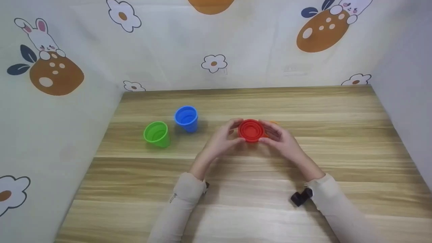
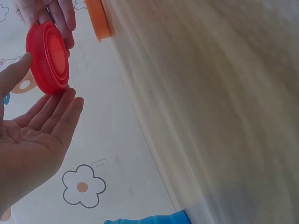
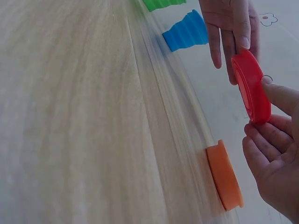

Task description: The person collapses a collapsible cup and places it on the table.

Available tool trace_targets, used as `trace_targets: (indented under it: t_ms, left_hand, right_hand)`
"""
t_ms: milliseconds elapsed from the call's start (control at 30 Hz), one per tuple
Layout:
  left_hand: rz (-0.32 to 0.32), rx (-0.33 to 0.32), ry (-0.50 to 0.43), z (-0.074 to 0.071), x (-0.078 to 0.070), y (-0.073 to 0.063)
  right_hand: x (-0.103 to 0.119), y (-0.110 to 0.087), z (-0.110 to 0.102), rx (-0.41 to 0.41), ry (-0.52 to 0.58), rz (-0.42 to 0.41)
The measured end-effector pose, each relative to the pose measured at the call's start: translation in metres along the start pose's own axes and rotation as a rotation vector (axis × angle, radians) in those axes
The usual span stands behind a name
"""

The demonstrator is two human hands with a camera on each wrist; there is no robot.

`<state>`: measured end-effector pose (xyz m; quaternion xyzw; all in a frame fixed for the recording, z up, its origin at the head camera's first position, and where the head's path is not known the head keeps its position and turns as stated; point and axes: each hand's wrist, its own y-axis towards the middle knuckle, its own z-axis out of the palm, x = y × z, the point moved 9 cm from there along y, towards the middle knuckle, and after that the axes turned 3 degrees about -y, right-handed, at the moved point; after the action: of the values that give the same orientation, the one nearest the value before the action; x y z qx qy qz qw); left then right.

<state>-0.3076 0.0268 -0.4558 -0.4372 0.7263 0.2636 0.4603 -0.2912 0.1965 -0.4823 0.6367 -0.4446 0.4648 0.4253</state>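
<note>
Both hands hold a red collapsible cup (image 1: 251,130), folded flat into rings, above the table. My left hand (image 1: 222,138) grips its left rim between thumb and fingers. On the opposite rim, my right hand (image 1: 283,141) pinches it the same way. The wrist views show the red cup raised off the wood, its flat side tilted. Behind the right hand an orange collapsed cup (image 3: 224,175) lies on the table, mostly hidden in the head view.
To the left, a green cup (image 1: 157,134) and a blue cup (image 1: 186,118) stand extended on the wooden table (image 1: 135,189). Patterned walls (image 1: 249,40) rise at the back and left, and a plain one (image 1: 401,111) at the right.
</note>
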Motion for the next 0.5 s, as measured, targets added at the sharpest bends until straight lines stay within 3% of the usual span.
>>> trace_targets:
  t_ms: [500]
  left_hand:
    - [-0.052, 0.012, 0.030, 0.0020, 0.0095, 0.0033]
  right_hand:
    - [-0.0038, 0.0026, 0.0010, 0.003, -0.080, -0.013]
